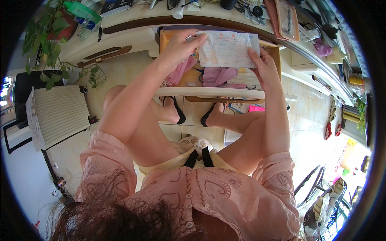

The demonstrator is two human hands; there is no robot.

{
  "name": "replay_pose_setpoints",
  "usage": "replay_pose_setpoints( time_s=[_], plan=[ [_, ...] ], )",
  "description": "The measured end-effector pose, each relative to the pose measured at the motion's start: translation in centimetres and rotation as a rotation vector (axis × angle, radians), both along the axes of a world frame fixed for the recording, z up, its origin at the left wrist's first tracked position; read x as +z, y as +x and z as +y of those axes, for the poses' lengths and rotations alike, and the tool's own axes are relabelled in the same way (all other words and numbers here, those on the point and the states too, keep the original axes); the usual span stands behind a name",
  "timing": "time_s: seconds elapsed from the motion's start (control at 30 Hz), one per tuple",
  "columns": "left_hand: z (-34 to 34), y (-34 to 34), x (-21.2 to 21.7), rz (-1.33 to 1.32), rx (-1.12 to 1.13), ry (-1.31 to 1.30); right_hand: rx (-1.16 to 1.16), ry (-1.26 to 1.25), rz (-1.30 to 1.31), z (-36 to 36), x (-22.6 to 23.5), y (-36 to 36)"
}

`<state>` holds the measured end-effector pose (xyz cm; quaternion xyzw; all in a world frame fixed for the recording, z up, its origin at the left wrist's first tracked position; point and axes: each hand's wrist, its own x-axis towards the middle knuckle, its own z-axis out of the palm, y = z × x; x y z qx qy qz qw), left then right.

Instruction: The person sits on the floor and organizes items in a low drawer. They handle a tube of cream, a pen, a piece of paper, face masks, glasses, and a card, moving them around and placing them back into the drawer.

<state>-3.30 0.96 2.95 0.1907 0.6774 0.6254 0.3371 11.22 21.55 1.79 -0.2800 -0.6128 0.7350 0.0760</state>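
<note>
Stretched between both hands is a white paper slip [227, 50], printed with a form and some red lettering. My left hand [185, 43] pinches its upper left corner between thumb and fingers. On the other side, my right hand [263, 66] grips the right edge, thumb on top. The slip is held above a pulled-out desk drawer [209, 92] and hides part of its contents. Inside the drawer lie a pink cloth [183, 72] at the left and a folded mauve cloth [219, 76] in the middle, with pale papers or packets [249, 78] beside it.
Above the drawer, the desk top bears a green bottle [82, 12], a black round item [257, 11] and a pink-rimmed tray [287, 20]. A potted plant [52, 36] trails down at the left, above a ribbed cream suitcase-like case [60, 114]. Red-soled footwear [328, 130] lies far right.
</note>
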Motion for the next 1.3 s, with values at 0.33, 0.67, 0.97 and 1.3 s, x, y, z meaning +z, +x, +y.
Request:
replay_pose_setpoints(
  time_s=[0.33,0.67,0.97,1.3],
  plan=[
    [0.0,-0.3,-0.4,0.08,-0.029,0.02,-0.002,-0.065,0.065,0.1,-0.2,0.1],
    [0.2,-0.5,-1.2,0.101,0.013,0.016,-0.012,-0.044,0.077,0.2,-0.6,0.0],
    [0.2,-0.4,-1.3,0.106,0.032,0.004,0.024,-0.047,0.056,0.1,-0.1,0.1],
    [0.3,-0.3,-1.3,0.057,0.024,0.08,0.018,-0.086,0.058,0.0,0.1,0.1]
  ],
)
